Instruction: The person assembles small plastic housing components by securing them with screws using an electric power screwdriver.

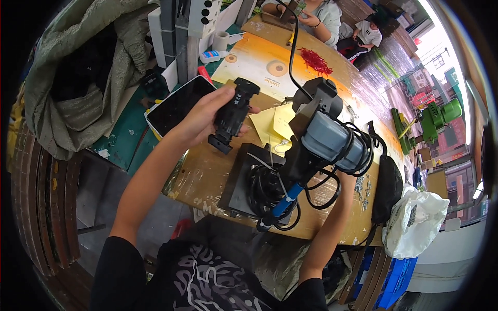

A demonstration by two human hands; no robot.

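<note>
While your left hand (203, 118) grasps the black plastic part (232, 115), long axis slanting away from you, left of the grey-and-black machine (324, 136), that machine hides your right hand, whose grip I cannot tell

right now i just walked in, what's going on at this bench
The left hand holds a black plastic part above the workbench. The right forearm reaches behind a black machine with a grey housing, which hides the right hand. Yellow paper lies beyond the machine's base. Another person is on the far side, near a pile of thin red pieces.
</note>
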